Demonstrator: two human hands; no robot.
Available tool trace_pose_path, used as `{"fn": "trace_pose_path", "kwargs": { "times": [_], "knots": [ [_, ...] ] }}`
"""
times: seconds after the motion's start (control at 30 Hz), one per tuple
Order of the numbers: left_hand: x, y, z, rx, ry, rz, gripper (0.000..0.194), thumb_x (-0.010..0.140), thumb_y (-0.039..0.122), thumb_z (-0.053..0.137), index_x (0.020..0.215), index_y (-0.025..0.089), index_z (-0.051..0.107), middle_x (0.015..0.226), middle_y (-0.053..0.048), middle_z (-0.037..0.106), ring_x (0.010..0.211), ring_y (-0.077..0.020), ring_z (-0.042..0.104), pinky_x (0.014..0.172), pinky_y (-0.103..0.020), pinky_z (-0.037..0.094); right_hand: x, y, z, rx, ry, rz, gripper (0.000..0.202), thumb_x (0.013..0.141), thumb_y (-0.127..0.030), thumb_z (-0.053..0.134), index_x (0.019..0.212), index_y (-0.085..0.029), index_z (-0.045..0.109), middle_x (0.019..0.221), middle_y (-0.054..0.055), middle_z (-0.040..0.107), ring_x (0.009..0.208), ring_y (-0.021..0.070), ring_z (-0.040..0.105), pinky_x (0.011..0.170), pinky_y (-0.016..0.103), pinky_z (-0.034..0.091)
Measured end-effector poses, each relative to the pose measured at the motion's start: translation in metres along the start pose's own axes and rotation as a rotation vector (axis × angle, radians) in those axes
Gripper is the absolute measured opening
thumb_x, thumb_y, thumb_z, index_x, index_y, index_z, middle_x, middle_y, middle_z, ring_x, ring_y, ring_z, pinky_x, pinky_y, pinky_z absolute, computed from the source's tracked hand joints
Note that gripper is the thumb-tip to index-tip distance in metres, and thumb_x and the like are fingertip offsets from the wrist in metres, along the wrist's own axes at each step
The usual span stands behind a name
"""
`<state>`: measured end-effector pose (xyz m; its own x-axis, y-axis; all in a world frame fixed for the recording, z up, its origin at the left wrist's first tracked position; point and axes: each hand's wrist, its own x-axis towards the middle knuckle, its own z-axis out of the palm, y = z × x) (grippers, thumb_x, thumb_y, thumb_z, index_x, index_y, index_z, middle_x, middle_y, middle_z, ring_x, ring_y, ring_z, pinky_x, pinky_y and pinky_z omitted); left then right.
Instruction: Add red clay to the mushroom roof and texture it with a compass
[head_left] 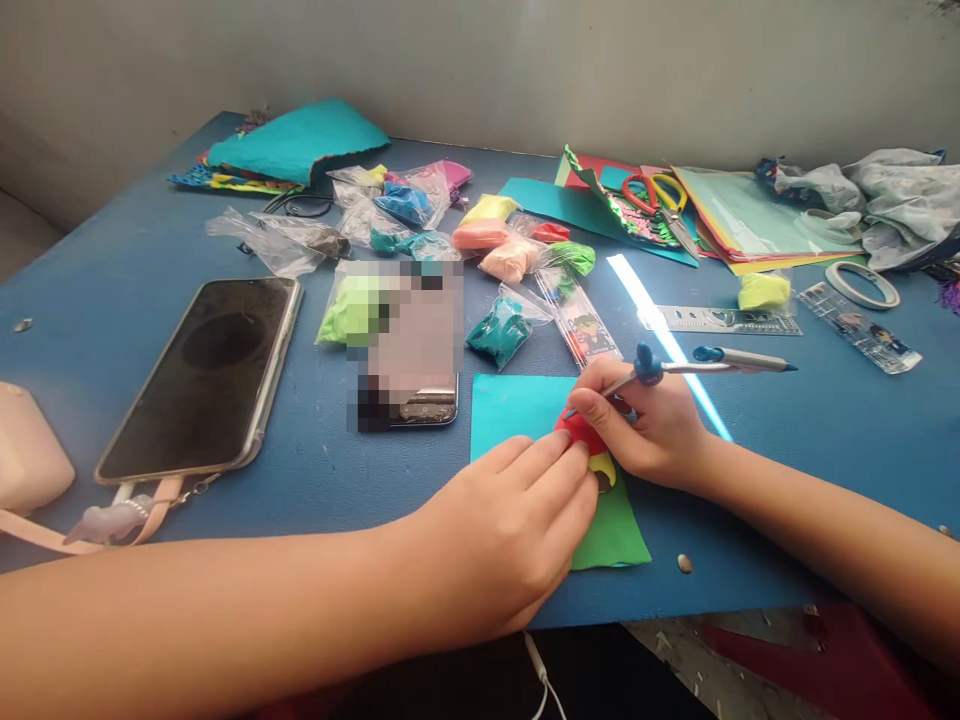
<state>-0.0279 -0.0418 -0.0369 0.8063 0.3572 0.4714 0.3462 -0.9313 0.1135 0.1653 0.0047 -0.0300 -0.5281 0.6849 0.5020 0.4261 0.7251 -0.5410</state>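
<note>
Compass (647, 364) at red piece (590, 434) on two-colour card (506, 405)

Right hand (664, 425) grips the compass between thumb and fingers; one slim metal leg angles down to the edge of the red piece, while the other, thicker and silver-grey with a dark point, extends above the wrist; the hinge is rounded blue plastic. Left hand (517, 530) lies palm down, fingers extended and close together, fingertips on the red piece; its thumb is hidden, so whether it pinches the piece cannot be told.

The red piece is smooth, matt and partly covered by the fingers; it sits over the card, beside a curved yellow piece (602, 464) with a brown area. The card is flat and square-cornered, blue in its far part and green in its near part.

Beyond the card: a wrinkled teal lump (499, 332) in clear, creased plastic; a flat printed pack (589, 330) with a cartoon figure. Beyond and right of the card: a translucent stencil ruler (724, 320) with cut-outs; scissors (671, 212) with red and yellow loop handles; a flat white tape ring (862, 286). Left of the card: a dark, glossy phone (202, 375) with rounded corners.
</note>
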Motion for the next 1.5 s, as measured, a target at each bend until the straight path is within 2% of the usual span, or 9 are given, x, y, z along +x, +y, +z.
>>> {"fn": "trace_pose_path", "kwargs": {
  "times": [0.2, 0.4, 0.6, 0.77, 0.93, 1.1, 1.3, 1.5],
  "knots": [
    [-0.0015, -0.0004, 0.0006, 0.006, -0.021, 0.01, 0.035, 0.092, 0.013, 0.039, 0.114, -0.001, 0.062, 0.116, -0.023, 0.065, 0.115, -0.0325, 0.06, 0.087, -0.042, 0.054, -0.0013, -0.0009, -0.0017, 0.026, 0.124, 0.024, 0.021, 0.091, -0.017, 0.048, 0.07, -0.02, 0.053, 0.056, -0.001, 0.056, 0.049, 0.0104, 0.053, 0.048, 0.023, 0.043],
    [-0.001, 0.0, -0.0003, -0.013, -0.008, 0.008, 0.035, 0.092, 0.013, 0.037, 0.111, -0.001, 0.065, 0.11, -0.02, 0.068, 0.111, -0.0332, 0.062, 0.084, -0.042, 0.055, -0.0006, -0.0012, -0.0015, -0.015, 0.003, 0.016, 0.023, 0.092, -0.018, 0.048, 0.069, -0.019, 0.052, 0.055, -0.001, 0.054, 0.048, 0.0081, 0.049, 0.044, 0.02, 0.038],
    [-0.0003, -0.001, -0.0002, -0.002, -0.007, 0.01, 0.036, 0.092, 0.013, 0.037, 0.112, -0.001, 0.065, 0.115, -0.02, 0.068, 0.11, -0.0328, 0.062, 0.084, -0.041, 0.056, -0.0022, 0.0, -0.0014, -0.02, 0.124, -0.006, 0.02, 0.09, -0.012, 0.047, 0.072, -0.019, 0.051, 0.057, -0.002, 0.05, 0.048, 0.0074, 0.046, 0.048, 0.021, 0.039],
    [-0.0006, -0.0012, -0.0004, -0.013, -0.001, 0.014, 0.035, 0.092, 0.013, 0.039, 0.111, -0.001, 0.064, 0.112, -0.02, 0.068, 0.112, -0.0338, 0.062, 0.086, -0.042, 0.055, -0.001, 0.0002, -0.0025, -0.062, 0.044, -0.031, 0.023, 0.091, -0.013, 0.047, 0.069, -0.019, 0.048, 0.056, -0.003, 0.046, 0.047, 0.0064, 0.04, 0.043, 0.02, 0.032],
    [-0.0004, -0.0008, -0.0006, -0.005, -0.002, 0.013, 0.035, 0.092, 0.013, 0.038, 0.111, 0.0, 0.064, 0.114, -0.02, 0.068, 0.111, -0.0325, 0.062, 0.086, -0.042, 0.055, -0.0036, 0.0009, -0.002, -0.094, 0.126, -0.018, 0.023, 0.093, -0.015, 0.046, 0.071, -0.019, 0.05, 0.057, -0.003, 0.048, 0.047, 0.0059, 0.039, 0.044, 0.02, 0.034],
    [-0.0001, -0.0004, -0.0009, -0.009, -0.002, 0.009, 0.035, 0.092, 0.013, 0.038, 0.11, 0.0, 0.064, 0.111, -0.019, 0.069, 0.11, -0.032, 0.062, 0.087, -0.041, 0.055, -0.0043, 0.0038, -0.0005, -0.115, 0.072, -0.002, 0.027, 0.096, -0.02, 0.045, 0.069, -0.018, 0.049, 0.057, -0.002, 0.049, 0.047, 0.0054, 0.039, 0.042, 0.019, 0.032],
    [0.0009, -0.0002, -0.0006, 0.001, 0.001, 0.011, 0.035, 0.092, 0.013, 0.038, 0.111, 0.0, 0.064, 0.113, -0.018, 0.069, 0.11, -0.0319, 0.062, 0.087, -0.041, 0.055, -0.0043, 0.0021, -0.0003, -0.106, 0.164, 0.031, 0.027, 0.096, -0.019, 0.045, 0.069, -0.018, 0.049, 0.053, -0.005, 0.045, 0.044, 0.005, 0.038, 0.041, 0.019, 0.032],
    [0.0018, -0.0007, -0.0006, -0.01, 0.005, 0.013, 0.035, 0.091, 0.012, 0.039, 0.111, -0.001, 0.065, 0.112, -0.019, 0.069, 0.11, -0.0327, 0.063, 0.085, -0.041, 0.055, -0.0051, 0.0042, 0.0013, -0.152, 0.128, 0.039, 0.027, 0.095, -0.019, 0.047, 0.068, -0.017, 0.049, 0.054, -0.003, 0.047, 0.045, 0.0047, 0.037, 0.041, 0.019, 0.031]
  ]
}}
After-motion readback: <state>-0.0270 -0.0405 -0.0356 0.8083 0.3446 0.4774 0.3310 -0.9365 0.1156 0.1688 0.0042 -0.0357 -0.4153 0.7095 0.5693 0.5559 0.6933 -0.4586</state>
